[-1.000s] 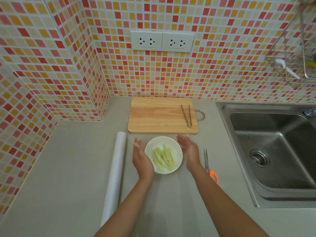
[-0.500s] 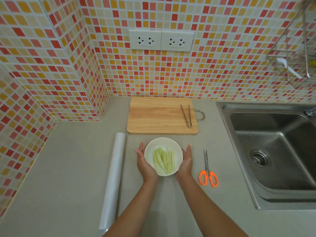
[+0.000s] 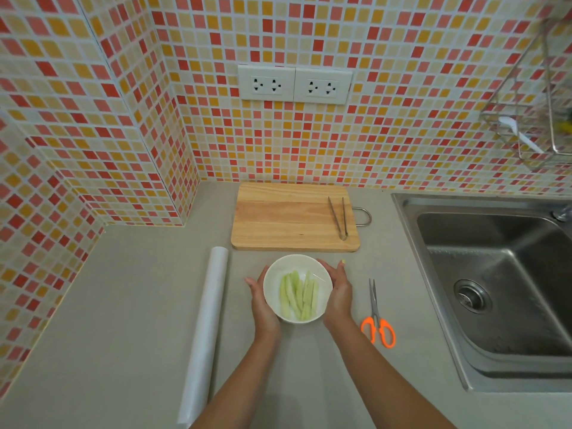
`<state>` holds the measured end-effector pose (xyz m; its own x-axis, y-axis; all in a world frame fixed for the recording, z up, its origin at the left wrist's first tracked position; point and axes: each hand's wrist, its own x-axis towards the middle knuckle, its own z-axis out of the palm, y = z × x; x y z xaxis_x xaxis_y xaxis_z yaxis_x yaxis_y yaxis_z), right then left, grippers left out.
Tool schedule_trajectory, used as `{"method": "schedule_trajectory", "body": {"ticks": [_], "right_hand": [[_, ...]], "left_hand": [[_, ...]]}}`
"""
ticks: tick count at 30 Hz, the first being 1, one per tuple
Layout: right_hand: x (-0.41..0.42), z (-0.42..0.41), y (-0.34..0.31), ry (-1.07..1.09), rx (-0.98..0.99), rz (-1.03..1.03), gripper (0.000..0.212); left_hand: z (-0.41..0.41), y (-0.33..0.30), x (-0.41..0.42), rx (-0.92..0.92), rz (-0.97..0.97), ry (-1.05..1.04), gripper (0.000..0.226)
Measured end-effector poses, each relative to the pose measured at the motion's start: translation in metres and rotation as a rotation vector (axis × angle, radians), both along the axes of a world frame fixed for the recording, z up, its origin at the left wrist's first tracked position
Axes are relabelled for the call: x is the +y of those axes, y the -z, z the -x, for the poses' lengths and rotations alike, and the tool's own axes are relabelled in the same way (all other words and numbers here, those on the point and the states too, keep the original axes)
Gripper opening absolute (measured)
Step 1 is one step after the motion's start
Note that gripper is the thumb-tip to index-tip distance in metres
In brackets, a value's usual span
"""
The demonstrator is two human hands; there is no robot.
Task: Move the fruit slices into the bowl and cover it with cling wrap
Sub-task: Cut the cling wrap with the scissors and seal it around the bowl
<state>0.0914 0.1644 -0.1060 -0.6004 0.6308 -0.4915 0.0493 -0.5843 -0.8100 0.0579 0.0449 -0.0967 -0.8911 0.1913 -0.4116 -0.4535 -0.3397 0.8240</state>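
A white bowl (image 3: 297, 257) stands on the grey counter just in front of the cutting board. Several pale green fruit slices (image 3: 298, 295) lie inside it. A thin glint across the bowl's top right hints at clear film over it. My left hand (image 3: 263, 301) cups the bowl's left side and my right hand (image 3: 339, 292) cups its right side, fingers curved round the wall. The cling wrap roll (image 3: 205, 329) lies lengthwise to the left of the bowl, apart from my hands.
A wooden cutting board (image 3: 288, 218) with metal tongs (image 3: 339, 218) on it lies behind the bowl. Orange-handled scissors (image 3: 377, 317) lie right of my right hand. A steel sink (image 3: 495, 289) fills the right side. A wire rack (image 3: 532, 125) hangs on the tiled wall.
Both hands came in from beside the bowl and closed round its sides. My right hand moved left off the scissors, which now show fully.
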Motion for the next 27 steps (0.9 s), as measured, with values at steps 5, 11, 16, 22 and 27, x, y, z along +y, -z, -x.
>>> {"method": "schedule_trajectory", "body": {"ticks": [5, 11, 16, 22, 27], "right_hand": [[0.0, -0.001, -0.003, -0.076, -0.017, -0.037, 0.049], [0.009, -0.004, -0.004, -0.244, -0.096, -0.137, 0.066], [0.029, 0.009, -0.012, -0.252, -0.026, -0.11, 0.068], [0.023, 0.015, -0.012, -0.419, -0.082, 0.007, 0.087], [0.021, 0.018, -0.012, -0.261, -0.101, 0.025, 0.095]], "left_hand": [[0.008, -0.007, 0.004, 0.011, 0.043, 0.025, 0.089], [0.018, 0.001, 0.001, 0.008, 0.163, 0.062, 0.071], [0.026, -0.007, 0.0, -0.005, 0.161, 0.044, 0.068], [0.021, -0.007, 0.008, -0.014, 0.164, 0.008, 0.066], [0.017, -0.011, 0.009, 0.02, 0.189, -0.016, 0.063]]}}
